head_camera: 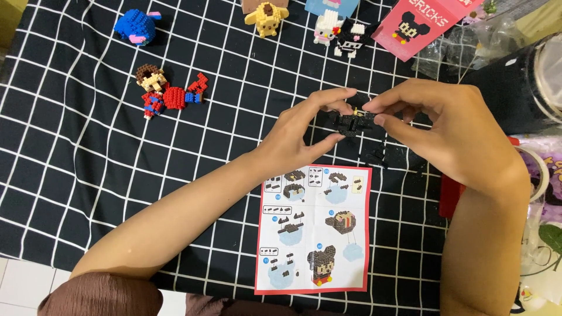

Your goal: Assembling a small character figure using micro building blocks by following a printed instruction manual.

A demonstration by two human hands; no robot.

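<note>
Just above the instruction sheet (313, 228), the left hand (301, 131) and right hand (451, 129) both pinch the black brick assembly (353, 123), where uneven finger pressure risks splitting it and scattering small pieces across the checked cloth (88, 164).

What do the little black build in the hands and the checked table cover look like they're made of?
The black build, pinched by left hand and right hand, looks like tiny matte plastic bricks, with studded, stepped edges. The table cover seems woven cloth; its white grid lines bend over soft wrinkles.
</note>
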